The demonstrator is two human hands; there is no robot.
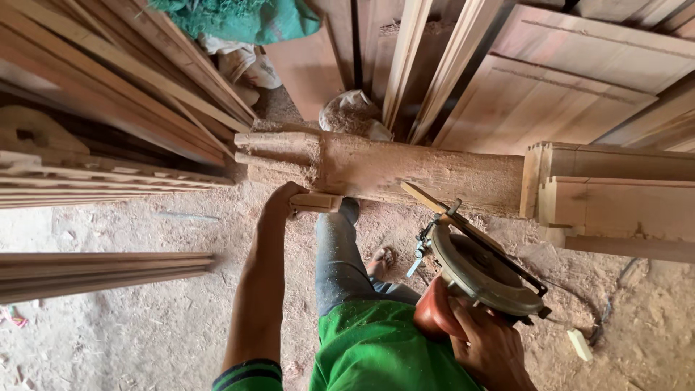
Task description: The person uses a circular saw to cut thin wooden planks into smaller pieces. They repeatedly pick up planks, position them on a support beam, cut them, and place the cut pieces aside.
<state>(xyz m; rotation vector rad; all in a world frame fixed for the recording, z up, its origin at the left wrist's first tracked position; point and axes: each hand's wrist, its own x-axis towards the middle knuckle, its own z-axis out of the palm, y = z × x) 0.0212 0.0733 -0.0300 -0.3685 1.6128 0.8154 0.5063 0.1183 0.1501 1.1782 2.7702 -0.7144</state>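
Observation:
My left hand [281, 203] grips a small pale wood block [316, 202] held against the near side of a sawdust-covered workbench beam [405, 170]. My right hand [486, 339] holds the orange handle of a circular saw [474, 269], whose round blade guard is tilted up toward the beam. A thin wooden strip [428, 200] lies just beyond the saw, at the beam's edge. The saw is to the right of the block and apart from it. My leg in jeans and a sandalled foot [379, 261] stand between the two hands.
Stacked planks [108, 80] slope on the left and boards [550, 80] lean at the back right. A wooden frame piece [615, 199] juts in from the right. Loose slats [101, 271] lie at left. Sawdust covers the floor; a cable [604, 318] trails at right.

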